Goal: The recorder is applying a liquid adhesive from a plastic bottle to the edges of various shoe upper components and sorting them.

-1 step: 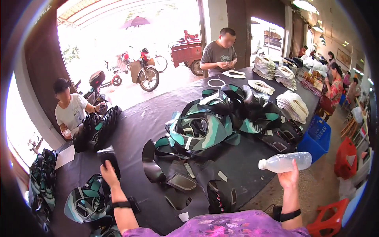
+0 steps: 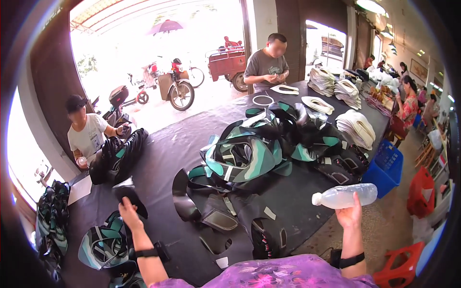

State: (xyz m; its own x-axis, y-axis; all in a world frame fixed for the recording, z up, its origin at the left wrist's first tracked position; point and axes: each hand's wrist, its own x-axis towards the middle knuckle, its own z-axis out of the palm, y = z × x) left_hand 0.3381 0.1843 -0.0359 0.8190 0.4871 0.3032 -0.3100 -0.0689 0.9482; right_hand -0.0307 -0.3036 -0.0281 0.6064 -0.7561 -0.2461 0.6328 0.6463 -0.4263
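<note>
In my right hand [image 2: 350,216] is a clear plastic bottle [image 2: 331,196] with a white cap, lying nearly level with its cap toward the left. It hangs over the table's near right edge. My left hand [image 2: 128,212] is closed around a flat black piece [image 2: 135,200] with a pale upper edge; its exact kind is unclear. Below that hand lies a small group of teal, white and black curved shoe-upper pieces [image 2: 98,247]. A large heap of similar pieces [image 2: 252,153] covers the middle of the dark table [image 2: 158,216].
A stack of black pieces [image 2: 117,158] stands at the left by a seated person [image 2: 89,129]. Another person [image 2: 269,65] stands across the table. White stacked pieces [image 2: 355,128] lie far right. A blue crate [image 2: 384,163] and red stools [image 2: 401,264] stand beyond the right edge.
The black piece in my left hand has tilted, its pale edge now showing. My right hand and the bottle have shifted slightly left.
</note>
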